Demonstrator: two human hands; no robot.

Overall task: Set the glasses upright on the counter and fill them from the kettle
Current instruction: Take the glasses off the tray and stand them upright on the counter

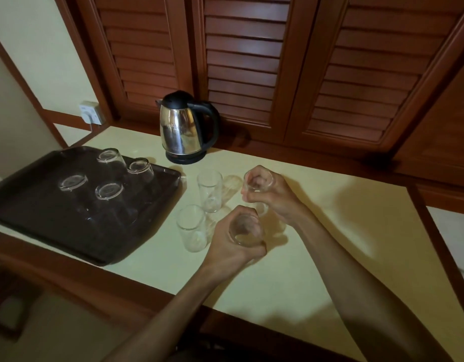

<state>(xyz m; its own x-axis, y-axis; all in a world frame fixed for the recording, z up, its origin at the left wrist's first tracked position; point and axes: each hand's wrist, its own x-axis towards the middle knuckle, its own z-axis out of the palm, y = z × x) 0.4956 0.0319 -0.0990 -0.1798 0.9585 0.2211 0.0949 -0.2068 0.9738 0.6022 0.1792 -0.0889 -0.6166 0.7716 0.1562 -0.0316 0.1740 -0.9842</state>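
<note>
Two empty clear glasses stand upright on the pale counter (330,231), one further back (209,190) and one nearer (191,228). My left hand (231,239) grips a third glass (245,231) just right of the nearer one. My right hand (270,194) grips another glass (258,182) behind it. Both held glasses are upright, at or close to the counter. A steel kettle (182,126) with a black lid and handle sits on its base at the back. Several glasses stand upside down on the dark tray (43,212), among them one (109,192).
The tray fills the counter's left end. Louvred wooden doors (251,61) rise right behind the kettle. A wall socket (91,112) is at the back left. Wooden trim (432,231) borders the counter's right side, and the wooden front edge (69,270) runs below the tray.
</note>
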